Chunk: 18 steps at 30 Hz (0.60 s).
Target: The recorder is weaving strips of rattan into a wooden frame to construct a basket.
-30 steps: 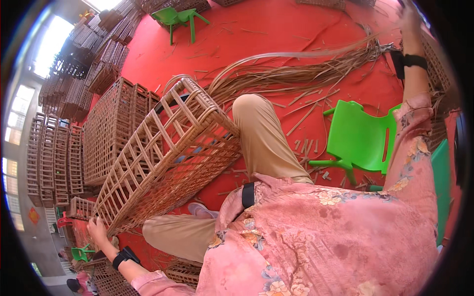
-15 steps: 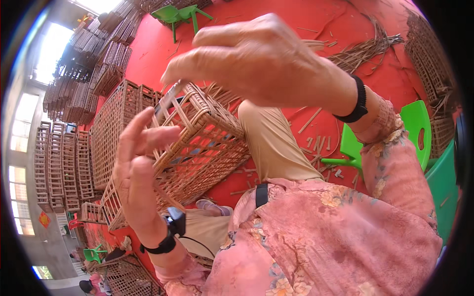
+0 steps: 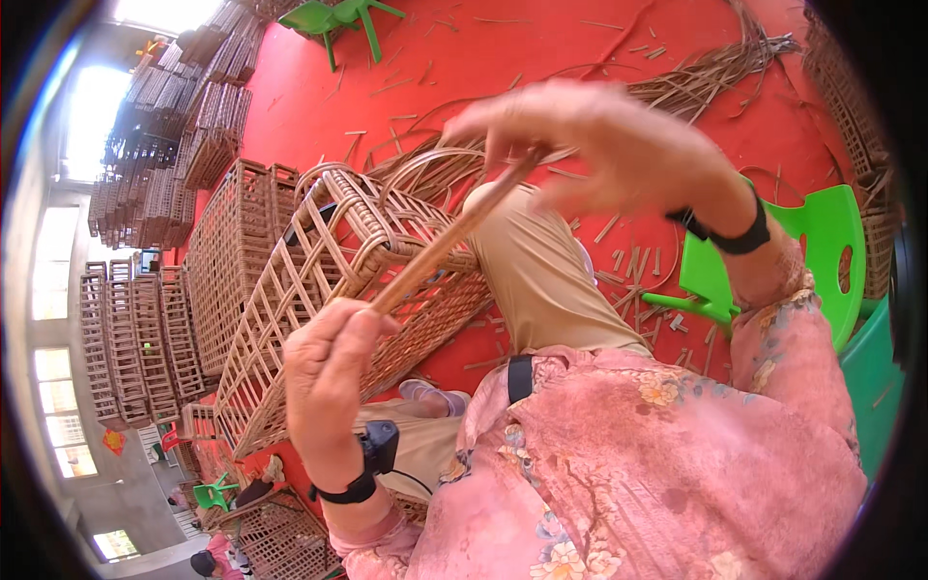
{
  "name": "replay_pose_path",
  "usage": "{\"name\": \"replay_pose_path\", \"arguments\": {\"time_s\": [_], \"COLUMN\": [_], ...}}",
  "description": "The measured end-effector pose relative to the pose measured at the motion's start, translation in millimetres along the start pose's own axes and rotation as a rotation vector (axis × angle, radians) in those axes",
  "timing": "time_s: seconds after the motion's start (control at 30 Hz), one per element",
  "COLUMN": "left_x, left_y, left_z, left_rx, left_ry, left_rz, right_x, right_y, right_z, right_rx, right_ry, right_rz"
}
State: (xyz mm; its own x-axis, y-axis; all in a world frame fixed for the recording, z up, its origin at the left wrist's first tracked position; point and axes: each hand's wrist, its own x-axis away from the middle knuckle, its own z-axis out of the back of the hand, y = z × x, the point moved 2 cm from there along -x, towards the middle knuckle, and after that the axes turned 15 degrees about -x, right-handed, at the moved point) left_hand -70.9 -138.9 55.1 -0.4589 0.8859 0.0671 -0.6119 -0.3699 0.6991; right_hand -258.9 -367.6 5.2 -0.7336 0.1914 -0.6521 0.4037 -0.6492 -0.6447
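Observation:
In my left hand the thumb and fingers pinch a flat brown rattan strip. The strip slants up and right, its far end reaching my right hand. That hand is smeared by motion, its fingers curved over the strip's end; whether they grip it is unclear. Below and behind the strip, a woven rattan basket lies tilted against my leg. Its nearest corner has a thick wrapped edge, and loose strips arch up from it.
Stacked rattan frames and a large woven basket stand on the left. Loose strips and cut scraps litter the red floor. A green chair is at my right; another green chair stands farther off. A person appears lower left.
My right hand has moved right and away from the basket's corner. The left hand has closed from spread fingers to a pinch, and the strip now stretches between the hands.

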Motion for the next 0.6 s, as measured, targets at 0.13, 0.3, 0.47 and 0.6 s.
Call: {"name": "replay_pose_path", "arguments": {"time_s": [0.13, 0.3, 0.47, 0.6], "left_x": [-11, -22, -46, -55], "left_y": [10, 13, -29, -33], "left_z": [-28, -26, -2, -11], "left_rx": [-0.148, -0.127, -0.110, -0.083], "left_ry": [-0.099, 0.139, 0.373, 0.337], "left_rz": [-0.101, -0.114, -0.037, 0.007], "right_x": [12, 5, -24, -32], "right_y": [-7, 5, 28, 49], "right_z": [-47, -50, -39, -61], "right_rx": [-0.460, -0.606, -0.573, -0.447], "right_ry": [-0.196, 0.086, 0.176, 0.171], "right_rz": [-0.267, -0.342, -0.511, -0.467]}}
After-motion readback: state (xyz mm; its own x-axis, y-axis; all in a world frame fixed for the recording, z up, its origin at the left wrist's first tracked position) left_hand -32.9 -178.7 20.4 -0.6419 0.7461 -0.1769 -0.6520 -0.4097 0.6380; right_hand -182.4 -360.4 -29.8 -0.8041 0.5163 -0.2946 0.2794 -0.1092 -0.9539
